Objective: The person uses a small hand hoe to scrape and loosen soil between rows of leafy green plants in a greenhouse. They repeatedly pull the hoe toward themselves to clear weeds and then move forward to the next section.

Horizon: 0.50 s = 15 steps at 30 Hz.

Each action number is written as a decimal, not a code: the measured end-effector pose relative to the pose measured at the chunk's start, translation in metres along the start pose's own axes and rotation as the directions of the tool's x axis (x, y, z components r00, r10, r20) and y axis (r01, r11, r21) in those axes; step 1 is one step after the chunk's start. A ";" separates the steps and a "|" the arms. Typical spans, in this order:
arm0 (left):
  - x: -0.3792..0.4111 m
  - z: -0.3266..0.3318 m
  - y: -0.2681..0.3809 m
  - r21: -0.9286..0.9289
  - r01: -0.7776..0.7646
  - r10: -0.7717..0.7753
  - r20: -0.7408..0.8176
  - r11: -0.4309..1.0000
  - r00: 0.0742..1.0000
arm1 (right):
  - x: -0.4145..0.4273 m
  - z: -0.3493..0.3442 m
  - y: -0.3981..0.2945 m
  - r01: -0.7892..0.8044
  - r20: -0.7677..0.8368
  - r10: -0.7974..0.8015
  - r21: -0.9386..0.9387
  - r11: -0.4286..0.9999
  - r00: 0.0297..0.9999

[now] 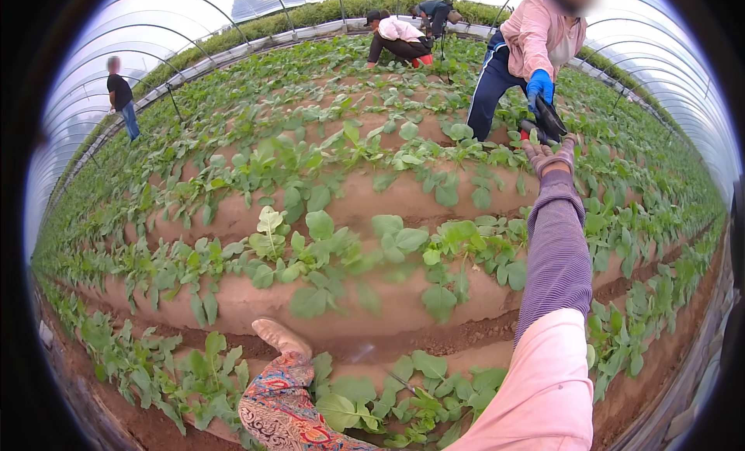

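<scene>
My right hand [550, 154], in a brownish glove, reaches far out at the upper right with its fingers spread. Just beyond it, a co-worker's blue-gloved hand [540, 90] holds a black object [549, 120], whose lower end is beside my fingertips; whether I touch it cannot be told. Leafy green plants [401, 238] grow along raised soil ridges in front of me. My left hand is out of view.
A co-worker in a pink jacket [532, 29] bends over the rows. Others crouch or bend at the back [401, 35], and a person stands far left [120, 99]. Furrows [454, 337] run between soil ridges [372, 195]. My shoe [282, 337] is in a furrow. Hoops arch overhead.
</scene>
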State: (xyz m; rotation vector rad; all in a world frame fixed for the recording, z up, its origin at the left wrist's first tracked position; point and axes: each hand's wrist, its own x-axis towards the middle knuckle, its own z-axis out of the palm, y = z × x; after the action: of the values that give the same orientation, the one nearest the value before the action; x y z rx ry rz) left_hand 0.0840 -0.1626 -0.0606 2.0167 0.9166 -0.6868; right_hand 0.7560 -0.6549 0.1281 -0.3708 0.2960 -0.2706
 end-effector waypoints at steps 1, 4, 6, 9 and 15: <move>0.004 -0.001 -0.005 0.055 0.014 -0.014 0.000 0.998 1.000 | 0.005 0.002 -0.003 0.014 -0.013 -0.014 0.001 1.000 1.000; 0.008 -0.004 -0.013 0.076 0.060 -0.060 0.000 0.995 0.998 | 0.027 0.003 -0.015 0.057 -0.044 -0.057 -0.011 0.998 0.997; 0.015 -0.005 -0.036 0.141 0.030 -0.031 -0.001 0.990 1.000 | 0.045 0.003 -0.018 0.089 -0.043 -0.090 -0.039 0.995 0.995; 0.024 -0.001 -0.076 0.234 0.009 -0.011 0.006 0.972 1.000 | 0.050 0.001 -0.013 0.136 -0.081 -0.142 -0.084 0.987 0.986; 0.010 -0.021 -0.005 -0.009 0.180 -0.180 0.004 0.984 0.984 | 0.086 0.005 -0.026 0.147 -0.078 -0.153 -0.072 0.987 0.985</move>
State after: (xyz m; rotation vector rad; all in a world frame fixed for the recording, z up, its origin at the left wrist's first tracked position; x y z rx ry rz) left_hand 0.0890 -0.1395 -0.0590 1.9391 1.1080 -0.7823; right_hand 0.8316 -0.7031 0.1224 -0.4483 0.3603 -0.4258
